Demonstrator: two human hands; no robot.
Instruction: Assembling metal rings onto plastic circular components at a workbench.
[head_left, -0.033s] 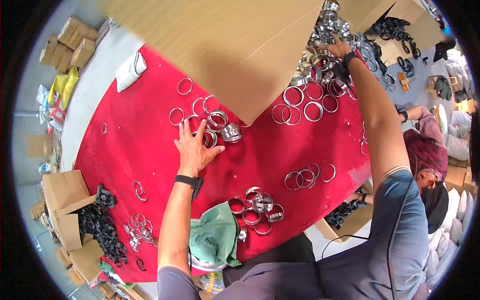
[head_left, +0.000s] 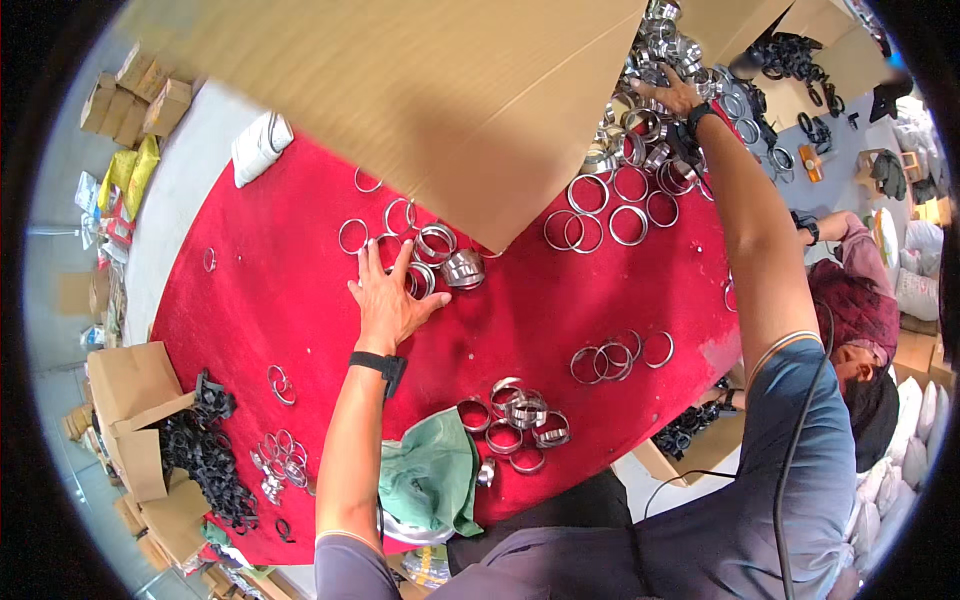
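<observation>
My left hand (head_left: 388,303) lies palm down on the red tabletop, fingers spread. Its fingertips touch or nearly touch thin metal rings (head_left: 400,214), and a short stack of wider metal rings (head_left: 463,269) sits just right of it. At the far right, my right hand (head_left: 674,95) reaches over a heap of shiny metal rings (head_left: 660,45), its visible fingers apart. Part of that hand is hidden among the rings, and I see nothing held in it. A large cardboard flap (head_left: 430,110) hangs over the table between my hands, covering part of the far side.
Separate rings (head_left: 613,357) lie mid-right, with a ring cluster (head_left: 525,409) near me beside a green cloth (head_left: 430,470). Black parts (head_left: 200,460) spill from a carton (head_left: 135,385) at left. A folded white cloth (head_left: 262,148) lies far left. Another person (head_left: 855,300) works at right.
The cardboard flap has shifted slightly left and down, covering more of the thin rings beyond my left hand. Both hands stay practically where they were.
</observation>
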